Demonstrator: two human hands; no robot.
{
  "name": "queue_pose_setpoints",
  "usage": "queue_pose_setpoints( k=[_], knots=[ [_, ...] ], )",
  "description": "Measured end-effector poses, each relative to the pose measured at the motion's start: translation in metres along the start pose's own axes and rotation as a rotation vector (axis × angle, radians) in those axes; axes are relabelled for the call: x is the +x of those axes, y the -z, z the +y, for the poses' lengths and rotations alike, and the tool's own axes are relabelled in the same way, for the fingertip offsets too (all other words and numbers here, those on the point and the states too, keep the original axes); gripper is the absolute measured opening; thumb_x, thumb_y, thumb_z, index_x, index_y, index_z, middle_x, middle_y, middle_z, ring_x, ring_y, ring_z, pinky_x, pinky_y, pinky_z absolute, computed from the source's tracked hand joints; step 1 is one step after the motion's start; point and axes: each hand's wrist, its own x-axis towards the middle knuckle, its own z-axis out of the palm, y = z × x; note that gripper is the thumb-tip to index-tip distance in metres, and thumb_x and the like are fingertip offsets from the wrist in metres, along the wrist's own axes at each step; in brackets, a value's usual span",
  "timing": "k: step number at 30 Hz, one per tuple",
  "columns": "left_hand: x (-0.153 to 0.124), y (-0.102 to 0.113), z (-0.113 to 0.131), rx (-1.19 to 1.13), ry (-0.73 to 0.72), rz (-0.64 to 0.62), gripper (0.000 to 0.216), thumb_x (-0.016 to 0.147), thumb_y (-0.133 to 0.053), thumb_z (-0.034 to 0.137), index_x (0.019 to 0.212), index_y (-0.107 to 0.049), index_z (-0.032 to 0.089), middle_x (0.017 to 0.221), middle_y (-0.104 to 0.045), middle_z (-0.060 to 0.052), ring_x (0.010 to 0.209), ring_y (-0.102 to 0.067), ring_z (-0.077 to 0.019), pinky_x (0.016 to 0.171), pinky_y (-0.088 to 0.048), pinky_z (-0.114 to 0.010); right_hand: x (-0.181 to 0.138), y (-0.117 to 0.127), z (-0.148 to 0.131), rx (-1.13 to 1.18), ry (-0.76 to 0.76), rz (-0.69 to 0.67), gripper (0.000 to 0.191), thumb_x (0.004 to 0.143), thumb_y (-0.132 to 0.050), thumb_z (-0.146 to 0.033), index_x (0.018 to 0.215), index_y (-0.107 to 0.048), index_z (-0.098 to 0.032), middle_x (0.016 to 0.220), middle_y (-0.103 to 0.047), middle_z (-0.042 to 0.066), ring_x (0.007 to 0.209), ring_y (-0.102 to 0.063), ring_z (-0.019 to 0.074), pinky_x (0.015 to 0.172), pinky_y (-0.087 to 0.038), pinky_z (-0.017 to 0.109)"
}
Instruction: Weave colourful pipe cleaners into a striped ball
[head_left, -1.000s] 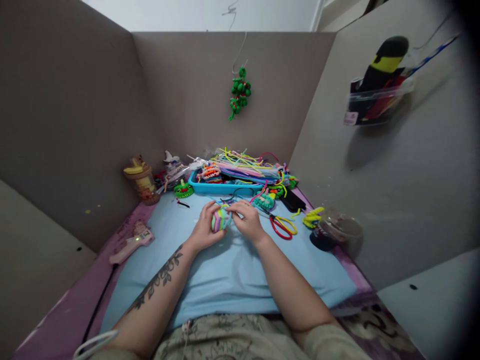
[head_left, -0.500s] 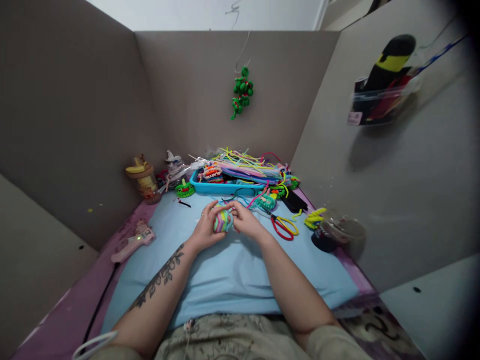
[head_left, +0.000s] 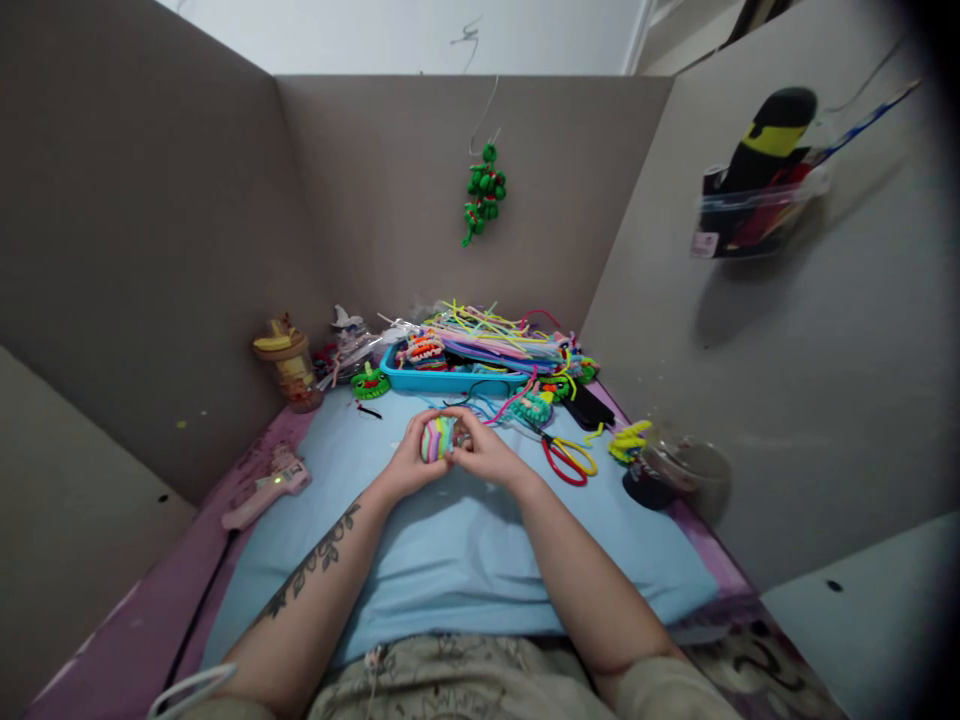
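Between my hands, over the blue cloth (head_left: 480, 540), is a small rounded pipe-cleaner piece (head_left: 436, 440) with pastel stripes of pink, yellow, green and purple. My left hand (head_left: 409, 466) wraps round its left side, thumb below and fingers above. On the other side my right hand (head_left: 489, 456) pinches its right edge with thumb and fingertips. The fingers hide part of the piece. Just beyond my hands lie loose pipe cleaners (head_left: 514, 402) and a teal pipe-cleaner figure (head_left: 532, 407).
A blue tray (head_left: 450, 382) heaped with pipe cleaners stands at the back. Scissors (head_left: 566, 462) lie to the right, near a dark cup (head_left: 649, 485). On the left are a pink glue gun (head_left: 266, 490) and a tumbler (head_left: 292, 370). Grey panels (head_left: 390, 190) enclose the table.
The striped piece has turned in my hands, so its stripes face another way and the light-blue loop on its right no longer shows. My right fingers have closed in against its edge.
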Motion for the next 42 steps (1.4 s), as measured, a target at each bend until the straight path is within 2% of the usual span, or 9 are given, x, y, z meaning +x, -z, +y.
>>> queue_pose_setpoints(
  k=[4, 9, 13, 17, 25, 29, 32, 35, 42],
  knots=[
    [-0.001, 0.0, 0.008, -0.148, 0.137, -0.025, 0.071, 0.067, -0.069, 0.027, 0.128, -0.033, 0.018, 0.117, -0.051, -0.009, 0.103, -0.056, -0.0233, 0.091, -0.046, -0.038, 0.002, -0.002, 0.006, -0.106, 0.074, 0.185, 0.047, 0.071, -0.059, -0.017, 0.116, -0.047, -0.024, 0.098, -0.056, 0.003, 0.055, -0.048, 0.0075, 0.049, -0.041, 0.021],
    [0.0, -0.001, 0.006, -0.122, 0.168, 0.03, 0.071, 0.064, -0.071, 0.028, 0.125, -0.037, 0.018, 0.114, -0.053, -0.007, 0.101, -0.056, -0.0223, 0.089, -0.046, -0.037, 0.003, -0.004, 0.005, -0.263, 0.281, 0.332, 0.005, 0.075, -0.059, -0.018, 0.078, -0.063, -0.02, 0.089, -0.056, 0.004, 0.073, -0.054, 0.0142, 0.063, -0.046, 0.027],
    [0.003, -0.001, -0.003, -0.127, 0.163, 0.134, 0.072, 0.06, -0.074, 0.028, 0.123, -0.04, 0.018, 0.113, -0.054, -0.007, 0.101, -0.056, -0.0224, 0.09, -0.045, -0.036, 0.0, -0.009, 0.0, -0.269, 0.335, 0.251, 0.008, 0.075, -0.06, -0.015, 0.071, -0.065, -0.02, 0.07, -0.059, 0.001, 0.065, -0.053, 0.0137, 0.064, -0.044, 0.027],
    [0.005, 0.001, -0.005, -0.109, 0.184, 0.197, 0.072, 0.057, -0.075, 0.027, 0.12, -0.041, 0.017, 0.107, -0.056, -0.007, 0.098, -0.057, -0.0229, 0.089, -0.046, -0.038, -0.003, -0.008, -0.004, -0.157, 0.285, 0.159, 0.002, 0.073, -0.065, -0.02, 0.072, -0.066, -0.02, 0.066, -0.06, -0.001, 0.056, -0.049, 0.0107, 0.055, -0.039, 0.024],
    [0.005, 0.002, 0.006, -0.102, 0.275, 0.18, 0.068, 0.06, -0.074, 0.033, 0.118, -0.042, 0.018, 0.102, -0.057, -0.004, 0.089, -0.059, -0.0202, 0.08, -0.05, -0.035, -0.006, 0.013, -0.016, 0.085, 0.212, 0.187, 0.021, 0.069, -0.072, -0.038, 0.065, -0.064, -0.019, 0.067, -0.06, 0.002, 0.062, -0.053, 0.0132, 0.058, -0.042, 0.026],
    [0.004, 0.002, 0.007, -0.159, 0.287, 0.143, 0.069, 0.062, -0.073, 0.035, 0.12, -0.04, 0.02, 0.104, -0.057, -0.004, 0.091, -0.059, -0.0195, 0.08, -0.05, -0.033, -0.005, 0.018, -0.014, 0.098, 0.15, 0.122, 0.029, 0.073, -0.066, -0.049, 0.077, -0.066, -0.019, 0.072, -0.063, 0.003, 0.066, -0.057, 0.015, 0.06, -0.045, 0.028],
    [0.003, 0.002, 0.008, -0.191, 0.278, 0.099, 0.07, 0.063, -0.073, 0.035, 0.123, -0.038, 0.02, 0.108, -0.055, -0.005, 0.093, -0.058, -0.0198, 0.081, -0.049, -0.034, -0.002, 0.015, -0.009, 0.04, 0.111, 0.229, 0.029, 0.08, -0.058, -0.048, 0.082, -0.067, -0.02, 0.072, -0.064, 0.003, 0.066, -0.058, 0.0156, 0.062, -0.046, 0.029],
    [0.002, 0.001, 0.011, -0.159, 0.235, 0.055, 0.072, 0.062, -0.074, 0.033, 0.123, -0.039, 0.018, 0.111, -0.054, -0.007, 0.098, -0.057, -0.0212, 0.085, -0.047, -0.035, 0.003, 0.009, -0.005, -0.14, 0.127, 0.357, 0.015, 0.078, -0.062, -0.034, 0.078, -0.066, -0.02, 0.074, -0.063, 0.003, 0.068, -0.056, 0.0151, 0.064, -0.045, 0.028],
    [0.001, 0.001, 0.015, -0.159, 0.213, -0.003, 0.072, 0.064, -0.073, 0.033, 0.126, -0.038, 0.017, 0.115, -0.056, -0.008, 0.103, -0.056, -0.0229, 0.088, -0.046, -0.036, 0.006, 0.002, 0.002, -0.342, 0.214, 0.352, 0.011, 0.072, -0.067, -0.02, 0.083, -0.067, -0.02, 0.08, -0.06, 0.002, 0.081, -0.055, 0.0175, 0.077, -0.044, 0.031]
  ],
)
